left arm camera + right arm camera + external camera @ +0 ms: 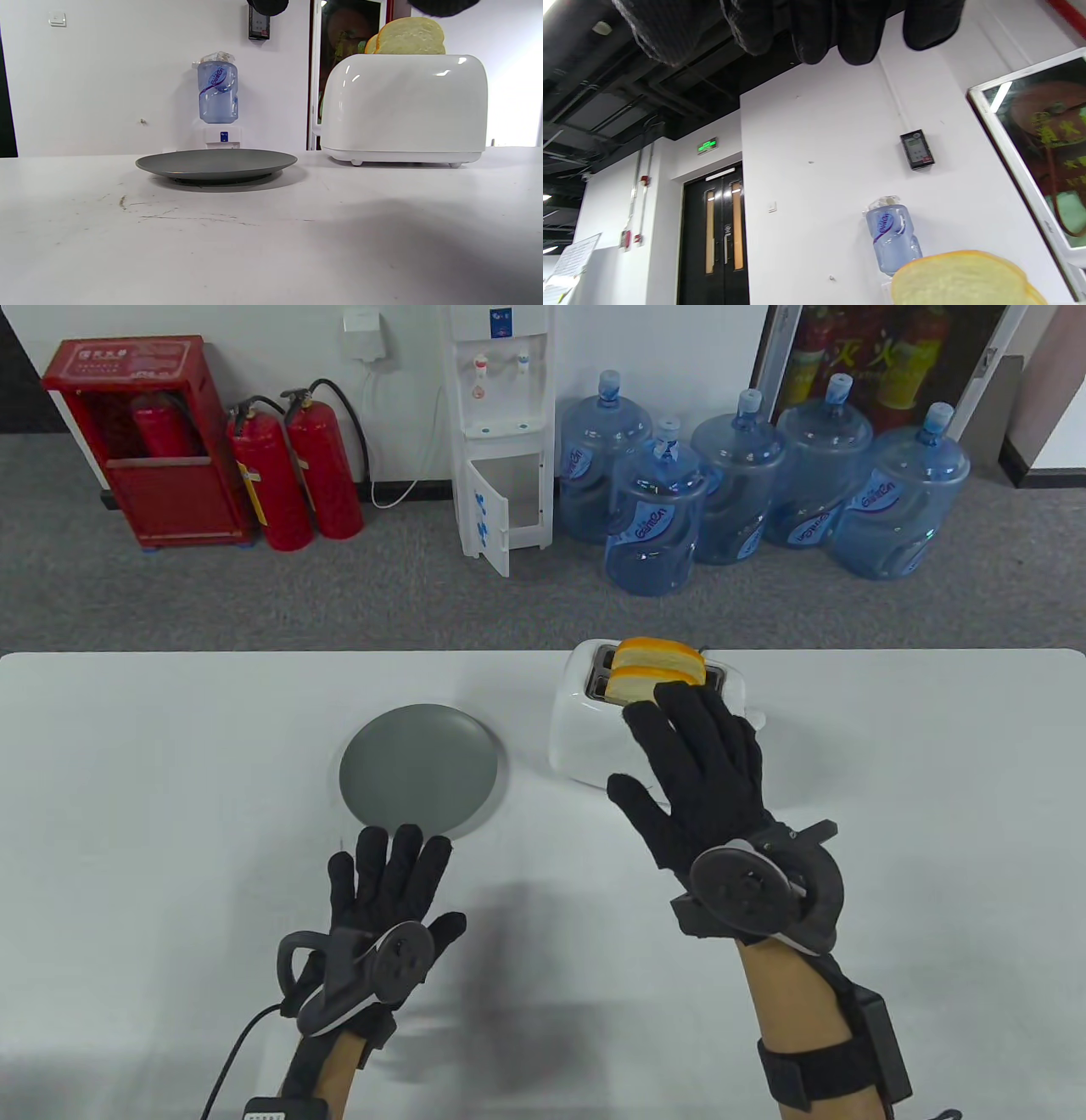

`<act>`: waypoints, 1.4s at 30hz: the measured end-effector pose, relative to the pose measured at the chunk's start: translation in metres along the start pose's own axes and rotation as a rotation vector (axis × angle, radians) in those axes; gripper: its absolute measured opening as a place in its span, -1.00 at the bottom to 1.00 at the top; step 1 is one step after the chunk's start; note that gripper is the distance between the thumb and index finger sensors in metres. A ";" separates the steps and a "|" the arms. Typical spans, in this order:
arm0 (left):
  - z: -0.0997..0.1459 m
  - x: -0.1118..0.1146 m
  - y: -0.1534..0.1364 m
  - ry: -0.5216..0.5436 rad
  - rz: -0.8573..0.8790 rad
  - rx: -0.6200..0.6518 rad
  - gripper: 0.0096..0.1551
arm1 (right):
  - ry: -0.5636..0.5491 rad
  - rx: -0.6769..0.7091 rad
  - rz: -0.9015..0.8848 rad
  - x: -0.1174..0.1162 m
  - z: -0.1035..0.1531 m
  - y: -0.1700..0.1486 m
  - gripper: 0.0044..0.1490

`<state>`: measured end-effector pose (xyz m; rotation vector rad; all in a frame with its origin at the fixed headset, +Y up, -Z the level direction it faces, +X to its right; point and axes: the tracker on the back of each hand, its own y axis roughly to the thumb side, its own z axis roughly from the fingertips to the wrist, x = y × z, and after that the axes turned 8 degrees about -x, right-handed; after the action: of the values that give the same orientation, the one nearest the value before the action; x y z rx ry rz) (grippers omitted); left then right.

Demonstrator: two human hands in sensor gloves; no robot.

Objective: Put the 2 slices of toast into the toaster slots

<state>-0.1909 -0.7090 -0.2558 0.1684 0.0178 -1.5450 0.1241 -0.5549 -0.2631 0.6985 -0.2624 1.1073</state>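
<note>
A white toaster [594, 729] [405, 106] stands on the table past the middle, with two slices of toast [657, 670] [409, 37] standing side by side in its slots, their tops sticking out. My right hand [691, 763] hovers flat over the toaster's near side with fingers straight, the tips just above the nearer slice [967, 277] and holding nothing. My left hand [386, 891] lies flat on the table near the front with fingers spread, just short of the plate.
A grey plate [418, 766] [216, 163] with nothing on it sits left of the toaster. Behind the white table [170, 814] are water bottles, a dispenser and fire extinguishers on the floor.
</note>
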 end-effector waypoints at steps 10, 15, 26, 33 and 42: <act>0.003 0.003 0.012 -0.020 -0.041 0.030 -0.03 | 0.044 0.083 -0.007 -0.035 0.061 0.014 -0.12; 0.002 0.003 0.012 -0.022 -0.049 0.031 -0.02 | 0.080 0.083 0.018 -0.050 0.076 0.016 -0.11; 0.002 0.003 0.010 -0.022 -0.048 0.024 -0.02 | 0.142 0.078 0.036 -0.077 0.099 0.010 -0.13; 0.001 0.003 0.007 -0.030 -0.047 -0.002 -0.02 | 0.234 0.099 0.131 -0.100 0.113 -0.004 -0.11; -0.002 0.004 0.000 -0.029 -0.045 -0.029 -0.02 | 0.309 0.134 0.164 -0.111 0.119 -0.003 -0.10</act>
<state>-0.1904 -0.7126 -0.2579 0.1237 0.0211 -1.5913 0.0945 -0.7116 -0.2322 0.6215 0.0197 1.3809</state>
